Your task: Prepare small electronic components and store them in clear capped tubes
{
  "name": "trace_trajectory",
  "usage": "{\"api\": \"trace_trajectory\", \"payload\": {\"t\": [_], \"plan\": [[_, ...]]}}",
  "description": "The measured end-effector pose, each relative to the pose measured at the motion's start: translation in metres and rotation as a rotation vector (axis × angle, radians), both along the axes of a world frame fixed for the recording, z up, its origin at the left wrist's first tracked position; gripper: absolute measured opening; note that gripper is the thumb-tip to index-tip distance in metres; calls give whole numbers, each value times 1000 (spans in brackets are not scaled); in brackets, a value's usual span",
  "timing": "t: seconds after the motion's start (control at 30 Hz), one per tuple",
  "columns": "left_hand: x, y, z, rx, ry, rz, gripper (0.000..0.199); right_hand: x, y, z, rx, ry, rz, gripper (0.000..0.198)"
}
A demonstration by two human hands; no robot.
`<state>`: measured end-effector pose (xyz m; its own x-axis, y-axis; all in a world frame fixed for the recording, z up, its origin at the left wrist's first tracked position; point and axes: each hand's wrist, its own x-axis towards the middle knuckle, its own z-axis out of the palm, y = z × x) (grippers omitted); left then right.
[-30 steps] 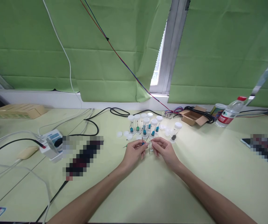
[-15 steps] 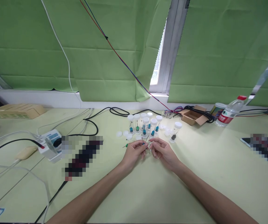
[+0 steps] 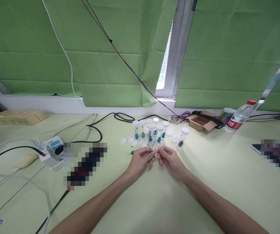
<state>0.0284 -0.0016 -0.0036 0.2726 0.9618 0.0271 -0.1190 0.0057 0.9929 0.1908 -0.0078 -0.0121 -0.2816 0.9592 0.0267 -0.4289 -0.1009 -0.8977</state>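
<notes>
Close together at the table's middle, my left hand [image 3: 141, 160] and my right hand [image 3: 168, 157] both pinch small things. Between my left thumb and fingers is a thin stem with a blue base [image 3: 150, 151], like a needle tip. My right fingertips are closed on a thin pale piece [image 3: 156, 152], too small to name. Just beyond stand several clear capped tubes [image 3: 151, 126], holding blue or green pieces with thin stems. One tube with a dark piece [image 3: 183, 138] stands apart at right. A green-based stem [image 3: 131, 152] lies left of my left hand.
Loose white caps [image 3: 131, 140] lie around the tubes. An open cardboard box [image 3: 202, 122], a can [image 3: 227, 114] and a water bottle [image 3: 240, 117] stand at the back right. A power strip [image 3: 53, 151] and cables lie at left, a long carton [image 3: 18, 117] behind them.
My fingertips have shifted slightly around the small pieces, and both hands keep their pinch. The whole view has moved a little; the tubes and caps stand as before.
</notes>
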Motion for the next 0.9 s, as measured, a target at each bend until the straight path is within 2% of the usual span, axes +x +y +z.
{"api": "trace_trajectory", "payload": {"t": [0.47, 0.9], "plan": [[1, -1, 1, 12, 27, -29, 27, 0, 1, -2, -33, 13, -18, 36], [0, 0, 0, -40, -27, -4, 24, -4, -2, 2, 214, -240, -240, 26]]}}
